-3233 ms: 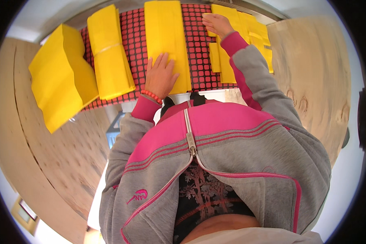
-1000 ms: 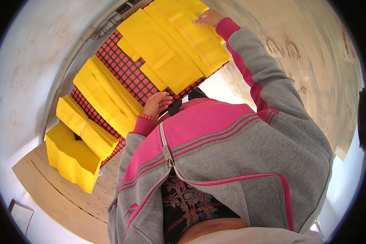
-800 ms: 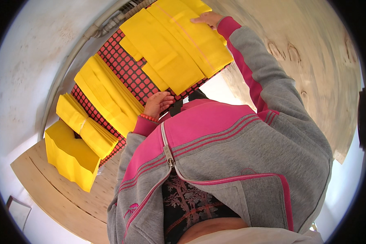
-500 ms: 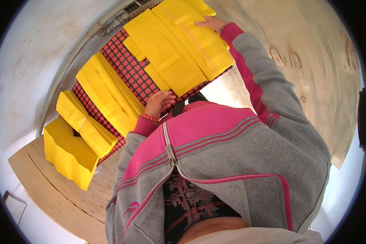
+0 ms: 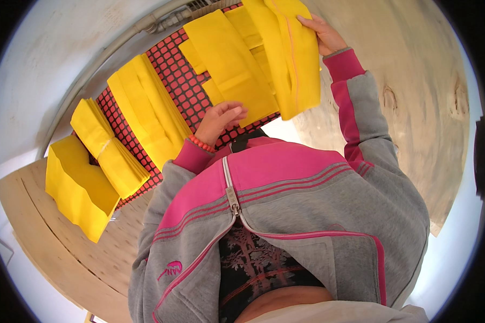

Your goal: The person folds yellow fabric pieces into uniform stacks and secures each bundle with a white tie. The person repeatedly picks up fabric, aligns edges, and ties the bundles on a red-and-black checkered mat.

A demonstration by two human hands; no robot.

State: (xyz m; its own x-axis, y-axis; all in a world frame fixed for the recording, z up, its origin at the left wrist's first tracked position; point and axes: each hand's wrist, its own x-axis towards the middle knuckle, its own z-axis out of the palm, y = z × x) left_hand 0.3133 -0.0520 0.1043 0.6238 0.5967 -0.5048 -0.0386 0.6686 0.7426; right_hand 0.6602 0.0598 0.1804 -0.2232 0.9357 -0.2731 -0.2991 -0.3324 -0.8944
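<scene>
My right hand [image 5: 324, 35] pinches the far right edge of a yellow cloth panel [image 5: 295, 59] marked with a pinkish line. That panel is lifted and curls upward along its right side. Under and left of it lie more flat yellow cloth pieces [image 5: 226, 59], partly overlapping. My left hand [image 5: 221, 123], with a red bead bracelet at the wrist, hovers at the near edge of these pieces. Its fingers are loosely bent and apart, with nothing visible in them; whether they touch the cloth I cannot tell.
A red-and-black patterned mat [image 5: 172, 70] lies beneath the cloth. Left on it are a folded yellow stack [image 5: 148, 110] and a tied yellow bundle [image 5: 109, 148]. An open yellow cloth piece [image 5: 81, 188] rests on the wooden tabletop [image 5: 43, 215]. A pipe [image 5: 99, 62] runs along the wall.
My right hand has moved right and nearer, raising the lined panel's edge and uncovering cloth beneath. My left hand has shifted slightly farther and right, over the cloth's near edge.
</scene>
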